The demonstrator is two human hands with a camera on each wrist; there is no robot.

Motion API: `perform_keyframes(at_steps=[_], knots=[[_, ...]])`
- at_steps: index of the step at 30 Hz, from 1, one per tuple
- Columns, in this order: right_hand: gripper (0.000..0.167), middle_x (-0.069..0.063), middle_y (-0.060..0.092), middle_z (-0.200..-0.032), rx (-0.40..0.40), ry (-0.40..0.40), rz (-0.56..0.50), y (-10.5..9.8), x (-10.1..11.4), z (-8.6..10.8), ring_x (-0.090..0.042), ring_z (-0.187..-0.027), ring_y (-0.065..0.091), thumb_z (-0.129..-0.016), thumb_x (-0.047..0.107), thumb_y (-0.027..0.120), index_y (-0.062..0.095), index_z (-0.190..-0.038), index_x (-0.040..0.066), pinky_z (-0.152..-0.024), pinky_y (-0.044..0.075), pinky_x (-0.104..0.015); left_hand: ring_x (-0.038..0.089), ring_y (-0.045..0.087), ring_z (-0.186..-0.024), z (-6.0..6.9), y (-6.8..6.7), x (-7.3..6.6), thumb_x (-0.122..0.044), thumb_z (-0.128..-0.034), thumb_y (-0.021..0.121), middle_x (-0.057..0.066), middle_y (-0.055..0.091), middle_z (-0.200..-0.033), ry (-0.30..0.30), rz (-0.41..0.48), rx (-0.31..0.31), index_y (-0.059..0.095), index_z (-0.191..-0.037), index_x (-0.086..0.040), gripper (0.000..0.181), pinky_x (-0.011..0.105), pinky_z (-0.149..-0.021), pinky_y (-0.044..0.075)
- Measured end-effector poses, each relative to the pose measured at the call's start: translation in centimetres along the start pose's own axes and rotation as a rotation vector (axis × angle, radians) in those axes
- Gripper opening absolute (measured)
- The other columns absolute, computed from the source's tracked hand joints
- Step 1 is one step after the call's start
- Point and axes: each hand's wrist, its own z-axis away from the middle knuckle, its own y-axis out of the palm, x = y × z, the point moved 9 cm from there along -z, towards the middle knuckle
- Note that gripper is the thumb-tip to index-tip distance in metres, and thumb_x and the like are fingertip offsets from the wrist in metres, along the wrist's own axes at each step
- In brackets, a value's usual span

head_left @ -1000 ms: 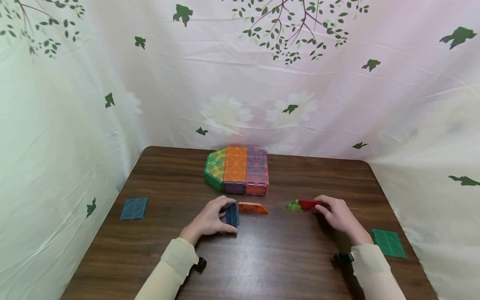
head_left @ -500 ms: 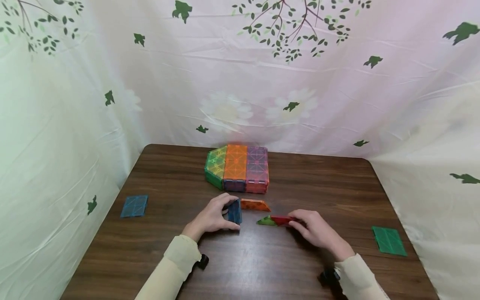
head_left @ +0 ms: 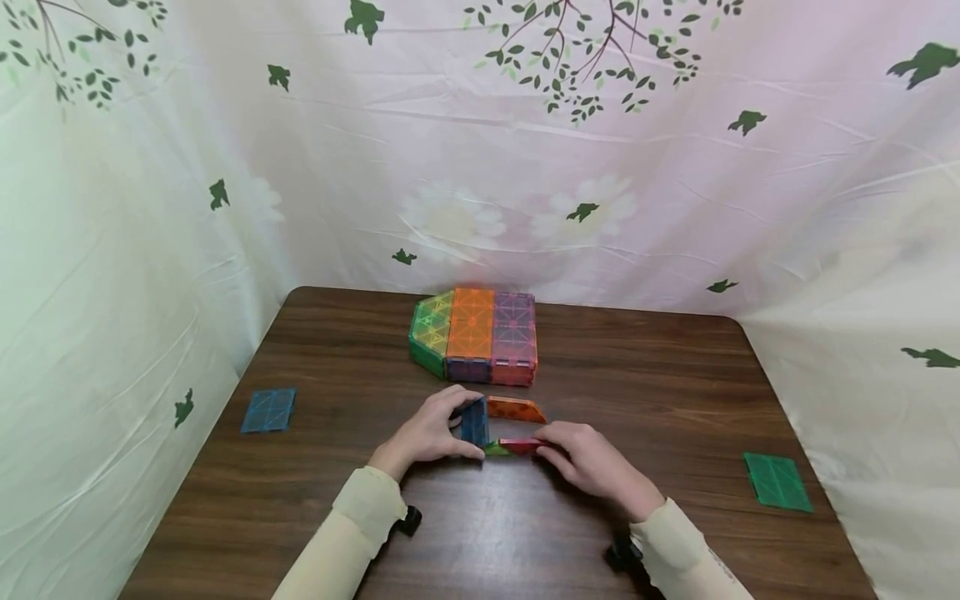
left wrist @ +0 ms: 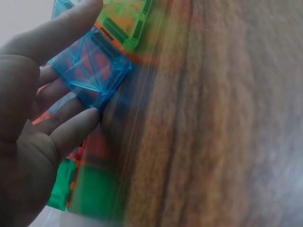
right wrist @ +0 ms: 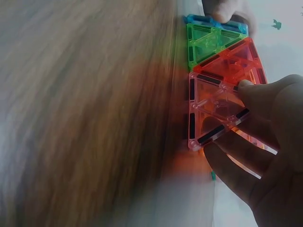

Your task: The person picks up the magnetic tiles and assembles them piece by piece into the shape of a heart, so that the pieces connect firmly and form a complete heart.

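My left hand (head_left: pixel 429 428) grips a blue magnetic tile (head_left: pixel 475 422) standing on edge, fingers at its far end and thumb at its near end. From that far end an upright orange magnetic panel (head_left: pixel 516 408) runs to the right, with a slanted end. My right hand (head_left: pixel 592 463) pinches a standing strip of triangular magnetic tiles (head_left: pixel 517 447). In the right wrist view the strip shows a green triangle (right wrist: pixel 206 45), a red triangle (right wrist: pixel 236 61) and a pinkish one (right wrist: pixel 213 101) nearest the fingers. Its green end meets the blue tile's near end.
Behind the hands lies a flat box-like build of magnetic tiles (head_left: pixel 472 333) in green, yellow, orange and purple. A flat blue tile (head_left: pixel 268 410) is at the left, a green one (head_left: pixel 778 482) at the right. Fabric (head_left: pixel 480 167) hangs behind the brown table (head_left: pixel 637 350).
My right hand has brought the red-and-green strip left and nearer me, up to the blue tile. My left hand, with the blue tile and orange panel, has shifted slightly right.
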Motion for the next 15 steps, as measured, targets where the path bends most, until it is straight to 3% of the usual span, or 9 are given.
perform_keyframes(at_steps=[11, 15], knots=[[0.011, 0.011, 0.072, -0.101, 0.033, 0.033, 0.039, 0.9, 0.7, -0.7, -0.002, -0.089, 0.066, -0.100, 0.016, 0.075, 0.075, -0.110, 0.018, -0.077, 0.060, -0.033, 0.013, 0.057, -0.128, 0.1, 0.4, 0.0, -0.036, -0.0751, 0.098, -0.005, 0.057, -0.140, -0.022, 0.007, 0.042, 0.055, -0.150, -0.021, 0.088, 0.036, -0.105, 0.053], [0.010, 0.014, 0.069, -0.098, 0.052, 0.028, 0.022, 1.2, 0.9, -0.6, 0.000, -0.084, 0.062, -0.099, 0.019, 0.076, 0.074, -0.109, 0.020, -0.074, 0.058, -0.029, 0.012, 0.054, -0.131, 0.1, 0.7, -0.2, -0.039, -0.0744, 0.098, -0.006, 0.054, -0.145, -0.013, -0.044, 0.059, 0.051, -0.154, -0.022, 0.094, 0.037, -0.107, 0.052]])
